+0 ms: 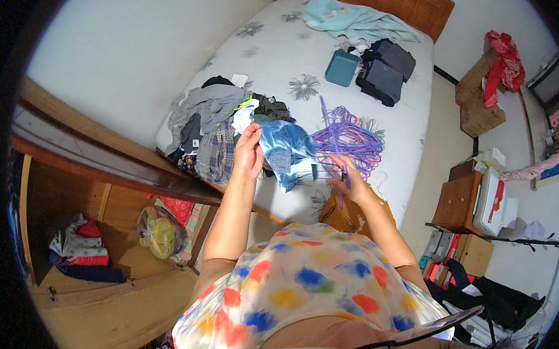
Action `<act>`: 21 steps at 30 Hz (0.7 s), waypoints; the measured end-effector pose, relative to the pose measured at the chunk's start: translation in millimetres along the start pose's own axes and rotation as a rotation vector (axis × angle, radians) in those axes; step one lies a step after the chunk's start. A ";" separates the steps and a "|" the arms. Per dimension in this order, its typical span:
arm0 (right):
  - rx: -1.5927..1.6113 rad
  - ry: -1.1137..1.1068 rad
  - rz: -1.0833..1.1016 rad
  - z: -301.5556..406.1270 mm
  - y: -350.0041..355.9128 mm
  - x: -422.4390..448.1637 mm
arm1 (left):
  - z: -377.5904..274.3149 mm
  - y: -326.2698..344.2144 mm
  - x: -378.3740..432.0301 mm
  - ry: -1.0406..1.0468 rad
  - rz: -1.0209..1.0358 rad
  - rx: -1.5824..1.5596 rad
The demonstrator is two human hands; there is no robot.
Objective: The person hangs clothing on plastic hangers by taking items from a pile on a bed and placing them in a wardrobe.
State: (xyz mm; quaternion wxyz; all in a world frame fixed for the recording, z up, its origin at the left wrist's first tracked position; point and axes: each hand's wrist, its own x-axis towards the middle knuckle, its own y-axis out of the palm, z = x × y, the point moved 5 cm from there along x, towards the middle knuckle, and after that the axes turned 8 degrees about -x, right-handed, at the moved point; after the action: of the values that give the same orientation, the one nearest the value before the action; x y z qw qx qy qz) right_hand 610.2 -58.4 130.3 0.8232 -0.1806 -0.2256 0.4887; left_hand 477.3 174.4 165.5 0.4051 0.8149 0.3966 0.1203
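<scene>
My left hand (249,153) pinches the edge of a blue tie-dye garment (282,136) with a striped patch, held up above the near part of the bed. My right hand (348,180) is closed around a purple hanger (324,111), which stands roughly upright beside the garment. Whether that hanger reaches inside the cloth is hard to tell. Behind my right hand, a tangled heap of purple and pink hangers (357,140) lies on the mattress. A mustard cloth item (335,215) bearing writing is partly hidden below my right forearm.
Mixed clothes (222,107) are heaped at the bed's left edge. Farther back are a teal tray (342,69), folded dark clothes (382,81) and a light-blue blanket (347,19). An open wooden cabinet (74,193) stands at left; cardboard boxes (480,102) and a garment rack (535,242) are at right.
</scene>
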 end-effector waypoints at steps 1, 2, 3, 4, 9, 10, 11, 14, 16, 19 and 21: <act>0.012 -0.010 0.002 5.5 1.6 0.1 | -0.4 10.8 -11.7 -0.038 0.002 -0.056; -0.058 -0.133 -0.056 15.2 0.3 1.3 | 2.6 11.6 -15.4 -0.058 0.068 -0.089; -0.130 -0.256 -0.115 26.3 -0.5 0.9 | 5.0 23.7 -25.7 -0.074 0.083 -0.101; -0.120 -0.177 -0.180 33.9 -2.7 1.0 | 9.2 29.5 -33.3 -0.090 0.115 -0.101; -0.229 -0.198 -0.359 6.9 -14.5 -0.9 | 24.7 53.0 -61.9 -0.127 0.225 -0.084; -0.208 -0.186 -0.319 10.3 -19.8 -4.0 | 25.2 54.7 -66.0 -0.111 0.180 -0.081; -0.186 -0.173 -0.279 14.3 -24.1 -6.9 | 25.5 55.6 -69.8 -0.104 0.181 -0.078; -0.240 -0.285 -0.162 22.2 -29.0 -19.7 | 27.5 50.1 -75.8 -0.079 0.122 -0.121; -0.212 -0.267 -0.108 13.5 -21.8 -31.0 | 26.5 59.0 -83.8 -0.080 0.156 -0.150; -0.199 -0.247 -0.048 9.0 -6.8 -41.6 | 22.0 71.6 -98.8 -0.074 0.190 -0.201; -0.095 -0.138 -0.187 0.2 -6.3 -39.6 | 18.4 83.7 -109.3 -0.112 0.241 -0.221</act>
State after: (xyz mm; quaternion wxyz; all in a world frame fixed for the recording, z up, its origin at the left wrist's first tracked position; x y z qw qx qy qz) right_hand 598.0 -96.4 126.0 0.8381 -0.1634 -0.3206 0.4099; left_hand 461.0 52.8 230.6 0.4965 0.8125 0.2569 0.1654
